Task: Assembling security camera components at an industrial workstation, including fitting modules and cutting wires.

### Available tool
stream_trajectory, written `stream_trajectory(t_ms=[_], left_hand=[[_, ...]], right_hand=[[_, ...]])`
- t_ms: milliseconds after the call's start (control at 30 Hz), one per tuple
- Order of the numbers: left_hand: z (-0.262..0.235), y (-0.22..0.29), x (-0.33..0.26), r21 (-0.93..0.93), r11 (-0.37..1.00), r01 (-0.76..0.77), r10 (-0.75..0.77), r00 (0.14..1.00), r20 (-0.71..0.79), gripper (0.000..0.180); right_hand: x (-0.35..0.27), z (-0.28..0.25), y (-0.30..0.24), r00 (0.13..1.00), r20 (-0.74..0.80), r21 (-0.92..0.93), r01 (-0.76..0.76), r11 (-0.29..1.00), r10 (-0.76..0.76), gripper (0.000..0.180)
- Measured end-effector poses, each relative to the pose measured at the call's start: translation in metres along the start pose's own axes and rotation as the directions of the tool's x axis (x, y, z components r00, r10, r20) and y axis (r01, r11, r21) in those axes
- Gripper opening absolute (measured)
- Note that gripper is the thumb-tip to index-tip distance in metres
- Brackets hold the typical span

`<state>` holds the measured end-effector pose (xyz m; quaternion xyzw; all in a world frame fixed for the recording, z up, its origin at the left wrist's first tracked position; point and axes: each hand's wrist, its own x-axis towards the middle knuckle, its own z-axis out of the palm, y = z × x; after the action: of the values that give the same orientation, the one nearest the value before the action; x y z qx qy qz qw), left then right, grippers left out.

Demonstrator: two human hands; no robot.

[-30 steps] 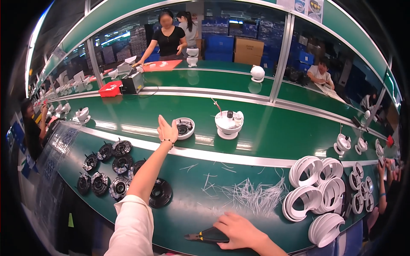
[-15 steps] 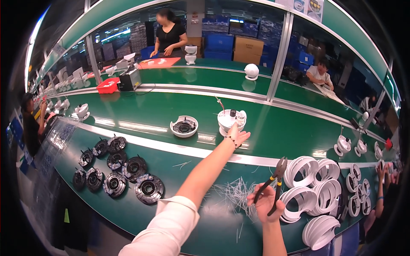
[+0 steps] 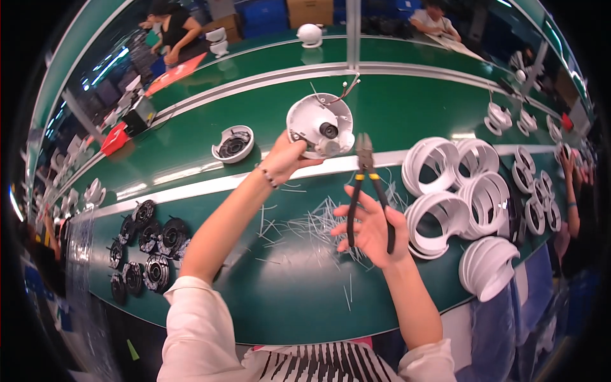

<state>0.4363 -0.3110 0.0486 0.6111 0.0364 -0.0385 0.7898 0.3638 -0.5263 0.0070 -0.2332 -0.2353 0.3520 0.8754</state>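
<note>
My left hand point(image 3: 284, 157) is closed on the near left rim of a white round camera housing point(image 3: 304, 116), which is tilted so its inside shows. A black lens point(image 3: 328, 130) sits inside, and thin wires point(image 3: 347, 89) stick out at its far edge. My right hand point(image 3: 377, 234) holds a pair of diagonal cutters point(image 3: 365, 155) with black handles. Their jaws point away from me, close to the housing's right side but apart from it. The handles are spread, with my fingers loosely around them. Below the cutters lie scattered thin white plastic strips point(image 3: 312, 223).
A white bowl-shaped shell point(image 3: 248, 148) with a black part inside stands on the green conveyor point(image 3: 191, 149). Several black round parts point(image 3: 156, 272) lie at left on the bench. White ring shells point(image 3: 425, 209) are piled at right. Co-workers sit or stand beyond the belt.
My left hand has taken hold of the housing and brought it off the belt towards me, tipping it. The cutters have moved left and now point straight ahead. The view has swung down.
</note>
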Motion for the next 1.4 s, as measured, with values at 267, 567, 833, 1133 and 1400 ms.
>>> stream_trajectory(t_ms=[267,567,833,1133,1400], left_hand=[[0.019,0.0,-0.051,0.134,0.988,0.069,-0.089,0.986,0.143,0.049],[0.015,0.007,-0.057,0.334,0.942,-0.016,-0.05,0.981,0.188,0.056],[0.018,0.016,-0.062,0.411,0.91,-0.065,-0.021,0.979,0.201,0.056],[0.016,0.016,-0.057,0.419,0.908,-0.012,-0.069,0.982,0.178,0.054],[0.017,0.015,-0.057,0.319,0.947,0.038,-0.102,0.977,0.186,0.048]], right_hand=[[-0.005,-0.003,-0.006,0.995,-0.067,-0.1,-0.078,0.992,0.072,0.069],[-0.01,-0.005,-0.02,0.985,0.015,0.066,-0.175,0.982,0.174,0.063],[-0.011,-0.004,-0.021,0.983,0.011,0.114,-0.185,0.976,0.184,0.064],[-0.006,-0.009,-0.01,0.991,0.1,0.291,-0.114,0.95,0.089,0.059],[-0.007,-0.007,-0.013,0.996,0.049,0.217,-0.077,0.973,0.068,0.063]])
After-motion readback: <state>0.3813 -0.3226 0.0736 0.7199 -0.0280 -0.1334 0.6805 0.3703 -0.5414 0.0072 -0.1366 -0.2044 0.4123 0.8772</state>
